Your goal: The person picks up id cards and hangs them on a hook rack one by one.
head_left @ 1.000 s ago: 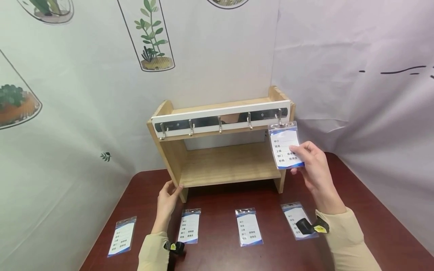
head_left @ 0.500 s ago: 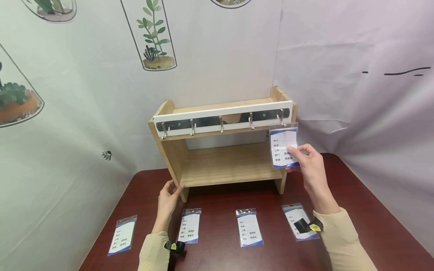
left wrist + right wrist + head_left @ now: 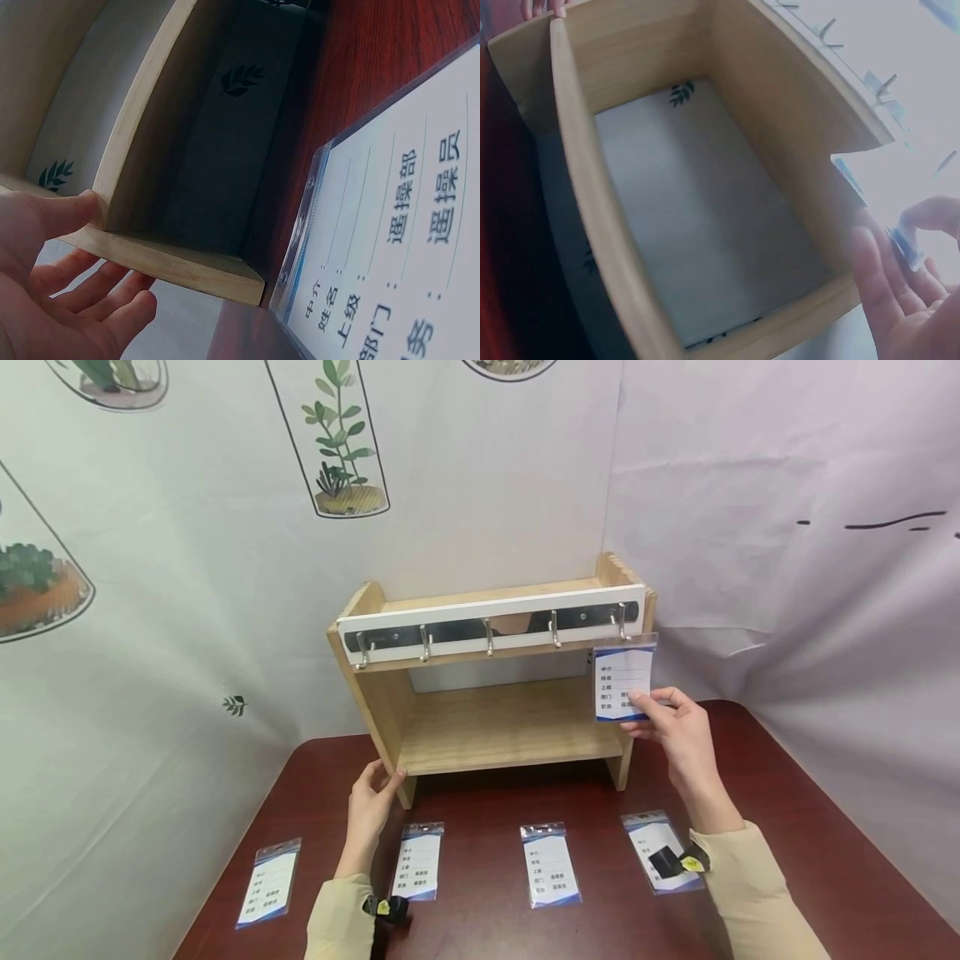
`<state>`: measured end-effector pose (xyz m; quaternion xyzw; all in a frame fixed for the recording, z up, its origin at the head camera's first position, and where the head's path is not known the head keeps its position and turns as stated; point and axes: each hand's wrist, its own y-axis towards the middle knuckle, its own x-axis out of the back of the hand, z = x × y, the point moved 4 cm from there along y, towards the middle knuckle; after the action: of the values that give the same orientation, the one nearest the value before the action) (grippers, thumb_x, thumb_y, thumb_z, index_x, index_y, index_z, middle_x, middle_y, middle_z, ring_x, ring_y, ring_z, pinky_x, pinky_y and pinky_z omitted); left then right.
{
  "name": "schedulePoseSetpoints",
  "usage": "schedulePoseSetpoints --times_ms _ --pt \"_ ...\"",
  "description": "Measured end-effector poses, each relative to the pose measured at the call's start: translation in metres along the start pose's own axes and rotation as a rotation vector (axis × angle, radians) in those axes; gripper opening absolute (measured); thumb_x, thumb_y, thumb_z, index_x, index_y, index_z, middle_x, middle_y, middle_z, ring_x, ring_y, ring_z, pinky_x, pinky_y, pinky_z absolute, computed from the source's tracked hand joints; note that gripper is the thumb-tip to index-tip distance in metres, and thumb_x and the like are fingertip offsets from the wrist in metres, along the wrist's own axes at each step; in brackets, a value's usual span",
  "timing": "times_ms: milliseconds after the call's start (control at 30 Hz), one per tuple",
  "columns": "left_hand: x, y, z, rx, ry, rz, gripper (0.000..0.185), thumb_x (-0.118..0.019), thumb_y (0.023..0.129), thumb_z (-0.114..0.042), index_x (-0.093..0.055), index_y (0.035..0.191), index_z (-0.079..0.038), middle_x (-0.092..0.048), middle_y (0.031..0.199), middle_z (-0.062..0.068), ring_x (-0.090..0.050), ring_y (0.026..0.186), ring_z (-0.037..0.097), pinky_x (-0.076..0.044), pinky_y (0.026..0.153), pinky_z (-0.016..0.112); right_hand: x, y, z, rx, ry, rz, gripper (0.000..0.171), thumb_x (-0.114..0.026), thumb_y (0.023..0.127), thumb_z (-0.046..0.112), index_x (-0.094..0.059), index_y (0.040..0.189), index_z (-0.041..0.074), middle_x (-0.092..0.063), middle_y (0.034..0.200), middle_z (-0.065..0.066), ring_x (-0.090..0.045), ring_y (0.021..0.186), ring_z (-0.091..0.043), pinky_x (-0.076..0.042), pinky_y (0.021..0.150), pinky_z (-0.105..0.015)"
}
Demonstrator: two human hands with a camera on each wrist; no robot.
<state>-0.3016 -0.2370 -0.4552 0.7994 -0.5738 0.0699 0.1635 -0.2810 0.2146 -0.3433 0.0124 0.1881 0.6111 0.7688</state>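
My right hand (image 3: 681, 735) pinches the lower right corner of a badge in a clear plastic holder (image 3: 618, 672). The badge is upright, its top edge right at the rightmost hook (image 3: 622, 621). In the right wrist view, glare washes out much of the badge (image 3: 885, 176). Down at the lower left corner of a small wooden shelf (image 3: 510, 727), my left hand (image 3: 369, 806) grips the side panel. The left wrist view shows the thumb of that hand (image 3: 52, 277) on the front of the board and the other fingers around the side.
Several more badges lie on the dark red table: one far left (image 3: 268, 883), one beside the left forearm (image 3: 417, 862), one in the middle (image 3: 551, 866), and one partly behind the right wrist camera (image 3: 651, 839). The white hook rail (image 3: 450, 612) spans the shelf's top front.
The right hand has moved slightly left, bringing the badge from a tilt to nearly straight below the rightmost hook. The left hand and the shelf have stayed in place.
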Motion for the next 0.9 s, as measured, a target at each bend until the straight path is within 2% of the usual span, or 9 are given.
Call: schedulePoseSetpoints --times_ms 433,700,900 --pt "0.003 -0.001 -0.002 -0.001 -0.006 0.006 0.049 -0.073 0.095 -0.021 -0.056 0.135 0.001 -0.06 0.134 0.027 -0.059 0.124 0.038 -0.048 0.102 0.05 0.006 -0.001 -0.012 0.004 0.061 0.044 0.009 -0.072 0.093 0.008 -0.066 0.087 0.008 -0.075 0.077 -0.004 -0.072 0.063 -0.012 -0.059 0.064 -0.025" --pt "0.003 -0.001 -0.004 0.017 0.013 0.003 0.046 -0.071 0.096 -0.018 -0.056 0.134 0.002 -0.061 0.131 0.028 -0.06 0.121 0.04 -0.048 0.101 0.051 0.005 -0.003 -0.018 -0.011 0.178 0.102 0.011 -0.066 0.095 -0.001 -0.066 0.087 0.006 -0.075 0.086 -0.003 -0.074 0.073 -0.014 -0.06 0.071 -0.028" --pt "0.003 0.001 -0.006 0.041 -0.015 0.02 0.045 -0.07 0.095 -0.015 -0.055 0.133 0.003 -0.06 0.131 0.028 -0.059 0.122 0.04 -0.046 0.102 0.05 0.006 -0.005 -0.016 -0.027 0.248 0.14 0.015 -0.062 0.096 -0.005 -0.069 0.087 0.006 -0.075 0.092 -0.005 -0.075 0.076 -0.016 -0.06 0.075 -0.03"
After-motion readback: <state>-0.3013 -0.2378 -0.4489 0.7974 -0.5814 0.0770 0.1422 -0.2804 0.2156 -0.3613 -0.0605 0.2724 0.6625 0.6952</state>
